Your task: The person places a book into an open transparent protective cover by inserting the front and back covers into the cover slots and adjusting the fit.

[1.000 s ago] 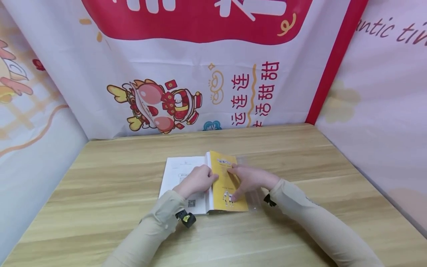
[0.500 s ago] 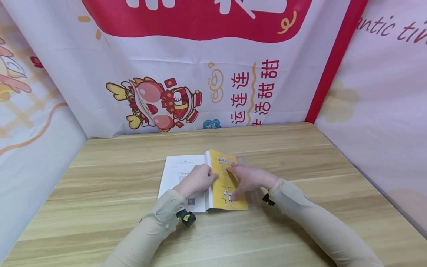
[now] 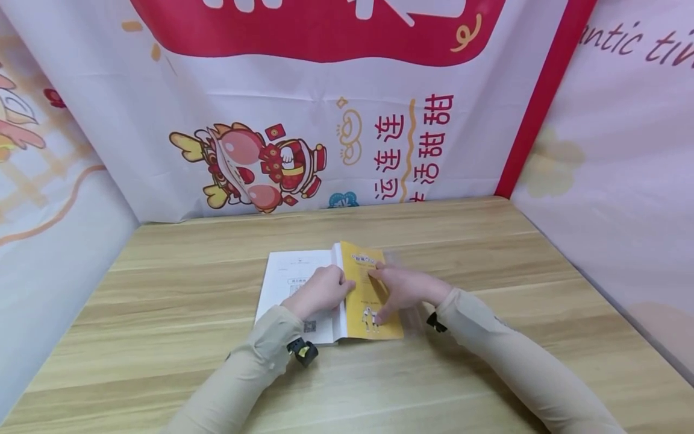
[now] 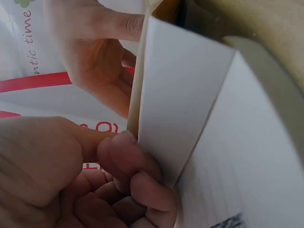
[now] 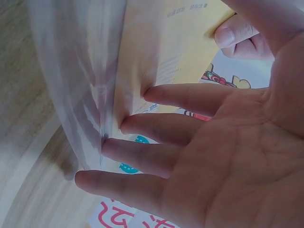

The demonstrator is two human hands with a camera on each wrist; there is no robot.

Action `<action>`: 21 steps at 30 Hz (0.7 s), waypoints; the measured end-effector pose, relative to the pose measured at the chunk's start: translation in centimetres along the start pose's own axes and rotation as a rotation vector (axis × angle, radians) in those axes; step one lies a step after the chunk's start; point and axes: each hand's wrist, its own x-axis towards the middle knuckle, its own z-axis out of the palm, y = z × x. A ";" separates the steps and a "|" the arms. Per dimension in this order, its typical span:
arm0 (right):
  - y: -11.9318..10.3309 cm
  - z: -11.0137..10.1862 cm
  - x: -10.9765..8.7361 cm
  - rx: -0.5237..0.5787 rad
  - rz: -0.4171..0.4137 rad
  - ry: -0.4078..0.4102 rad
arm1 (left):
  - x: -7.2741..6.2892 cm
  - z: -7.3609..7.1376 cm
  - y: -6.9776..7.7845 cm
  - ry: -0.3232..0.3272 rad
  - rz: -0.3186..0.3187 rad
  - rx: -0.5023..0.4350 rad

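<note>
A book with a yellow cover lies on the table, a white printed page turned up on its left side. Its white folded strip stands up between the cover and the page in the left wrist view. My left hand pinches the cover's edge near the fold between thumb and curled fingers. The right hand spreads over the yellow cover, its straight fingertips pressing on it and on a clear plastic cover. This plastic cover sticks out past the book's right edge.
The wooden table surrounds the book on all sides. Behind it hangs a printed cloth with a cartoon dragon, and a second cloth closes the right side. Dark straps sit at both wrists.
The head view has shifted slightly, so the scene sits a little higher in the frame. Both hands keep their places on the book.
</note>
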 end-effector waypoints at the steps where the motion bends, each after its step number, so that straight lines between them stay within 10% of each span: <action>1: 0.0 0.0 0.0 0.000 -0.004 0.000 | 0.0 -0.1 0.0 -0.004 0.005 0.001; 10: -0.1 0.0 0.1 -0.006 -0.040 -0.004 | -0.3 -1.7 -0.8 -0.091 0.070 0.121; 21: 0.1 0.0 0.3 -0.004 -0.070 0.010 | -0.8 -2.0 -0.7 -0.077 -0.084 0.184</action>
